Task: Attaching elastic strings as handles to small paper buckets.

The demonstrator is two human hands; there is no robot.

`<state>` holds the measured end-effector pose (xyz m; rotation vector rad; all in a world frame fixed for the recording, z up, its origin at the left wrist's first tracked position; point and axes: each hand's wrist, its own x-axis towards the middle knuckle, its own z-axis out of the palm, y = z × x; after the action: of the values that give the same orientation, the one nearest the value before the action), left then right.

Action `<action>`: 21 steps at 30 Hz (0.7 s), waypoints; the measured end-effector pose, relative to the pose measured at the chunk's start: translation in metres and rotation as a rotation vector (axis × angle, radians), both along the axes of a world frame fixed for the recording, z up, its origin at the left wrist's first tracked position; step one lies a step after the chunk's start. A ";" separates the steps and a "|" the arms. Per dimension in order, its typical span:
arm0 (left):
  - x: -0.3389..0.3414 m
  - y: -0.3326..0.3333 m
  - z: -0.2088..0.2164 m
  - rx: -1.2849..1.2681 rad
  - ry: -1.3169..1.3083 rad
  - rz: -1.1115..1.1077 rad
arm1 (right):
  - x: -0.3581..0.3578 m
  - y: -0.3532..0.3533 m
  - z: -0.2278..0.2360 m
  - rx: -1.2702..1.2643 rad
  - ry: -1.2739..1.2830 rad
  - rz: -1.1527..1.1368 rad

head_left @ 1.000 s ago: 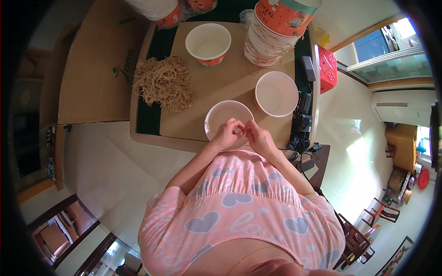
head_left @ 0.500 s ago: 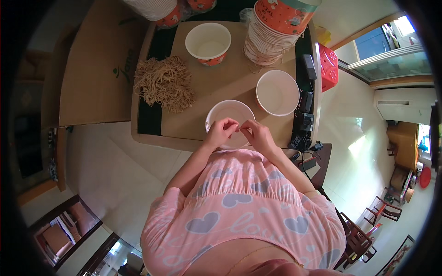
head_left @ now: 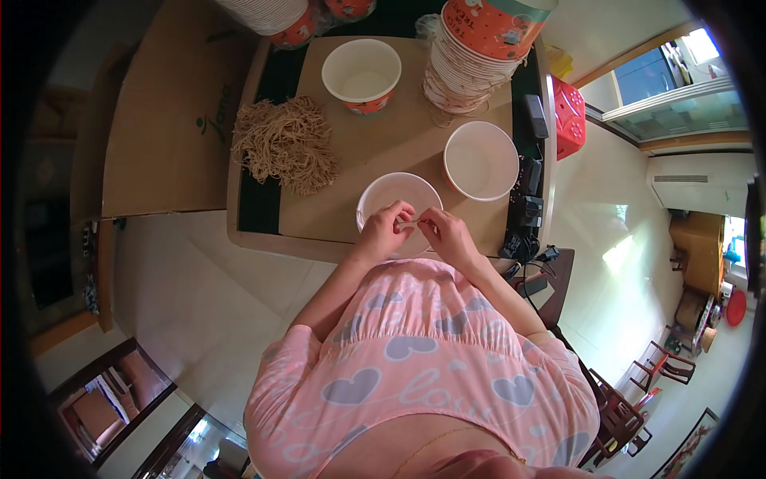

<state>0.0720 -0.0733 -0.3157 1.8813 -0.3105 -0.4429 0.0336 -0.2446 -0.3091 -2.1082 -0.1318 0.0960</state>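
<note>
A white-lined paper bucket (head_left: 399, 187) stands at the table's near edge, directly under both hands. Over its opening my left hand (head_left: 381, 231) and my right hand (head_left: 451, 238) meet, thumbs and fingers pinched. A short stretch of thin tan cord (head_left: 410, 222) seems to run between the fingertips; most of it is hidden by the fingers. To the far left lies a loose heap of tan cords (head_left: 286, 145). Another paper bucket (head_left: 480, 162) stands just right of my hands, and a third, orange-patterned bucket (head_left: 361, 73) is farther back.
A tall stack of nested buckets (head_left: 471, 76) with cords hanging from it rises at the back right. Black power adapters and cables (head_left: 528, 211) line the right table edge. A big cardboard box (head_left: 167, 112) stands left of the table, a red stool (head_left: 569, 118) right.
My left fingers have curled and shifted slightly, and the cord between the fingertips shows more clearly. My right hand has barely moved. The buckets and cord heap stay in place.
</note>
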 end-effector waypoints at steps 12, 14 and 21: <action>-0.001 -0.001 0.002 0.011 -0.121 -0.022 | -0.001 0.000 0.001 -0.040 0.023 0.035; -0.001 -0.001 0.000 0.009 -0.133 -0.007 | -0.002 0.001 0.001 -0.043 0.041 0.022; -0.002 0.000 -0.008 0.006 -0.140 0.049 | -0.002 0.001 0.001 -0.065 0.018 0.024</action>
<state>0.0698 -0.0736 -0.3236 1.9257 -0.3557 -0.2804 0.0313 -0.2438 -0.3080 -2.1702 -0.1446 0.1352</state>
